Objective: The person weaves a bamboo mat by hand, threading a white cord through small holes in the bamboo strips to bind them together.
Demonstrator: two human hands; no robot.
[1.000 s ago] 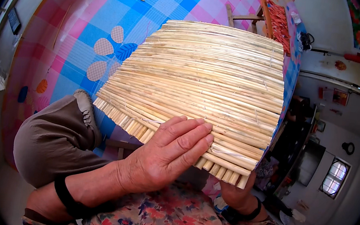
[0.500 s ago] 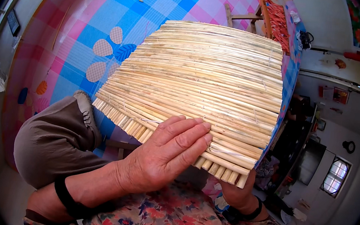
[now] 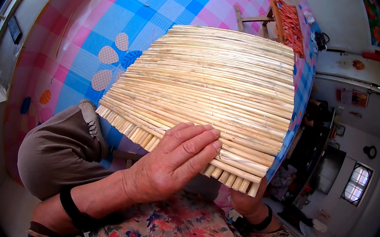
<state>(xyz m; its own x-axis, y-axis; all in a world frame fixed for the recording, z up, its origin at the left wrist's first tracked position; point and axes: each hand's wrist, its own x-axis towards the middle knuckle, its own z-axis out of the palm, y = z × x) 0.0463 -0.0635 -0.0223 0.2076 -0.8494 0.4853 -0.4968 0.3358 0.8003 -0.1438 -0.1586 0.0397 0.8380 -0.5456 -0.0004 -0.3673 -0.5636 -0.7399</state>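
Note:
A broad mat of pale straw-coloured stalks (image 3: pixel 212 88) fills the middle of the head view, tilted above my lap. Its upper layer runs side to side, with short thread stitches in places. Along the near edge, the cut ends of a crosswise lower layer (image 3: pixel 138 136) stick out. My left hand (image 3: pixel 179 152) reaches over that near edge, its fingers together and pressed on the top stalks; its thumb is hidden. Under the near right corner, my right hand (image 3: pixel 250 198) supports the mat from below, its fingers out of sight behind it.
Beneath lies a blue and pink plaid sheet (image 3: pixel 165 3) with leaf prints. A wooden chair with red woven strips (image 3: pixel 289 24) stands at the far right. My bent knee (image 3: pixel 57 150) is at the left. Dark furniture (image 3: pixel 310 151) stands along the right.
The mat has shifted very slightly left, along with my hands. The surroundings sit a little differently in view. Both hands keep the same hold.

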